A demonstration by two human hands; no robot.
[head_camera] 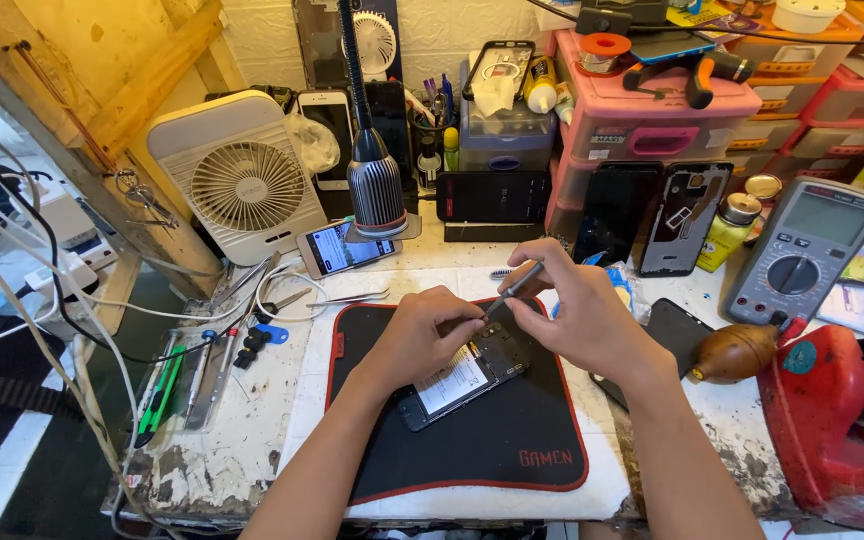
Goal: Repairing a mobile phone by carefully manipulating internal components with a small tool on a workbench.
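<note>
Fingers of the right hand (pixel 577 310) are closed in a pen grip on a thin screwdriver (pixel 512 290), tip angled down toward the top end of the phone (pixel 462 375). Fingers of the left hand (pixel 422 335) are curled and pinched near that same spot; whether they hold a small part cannot be told, as the fingertips hide it. The left palm rests over the phone's upper edge.

The phone lies back-open, tilted, near the middle of the black mat (pixel 512 450), with its battery label facing up.

Risks from this position:
- The tip may slip off the screw head if the tool is not held square; a slip would likely score the exposed board.
- A loosened screw may roll off the mat into the clutter of the bench (pixel 252 440), since nothing near the phone would catch it.
- The battery lies just beside the work point; a stray jab could puncture it.
- The tweezers (pixel 347 298) lie well apart, beyond the mat's far edge.
</note>
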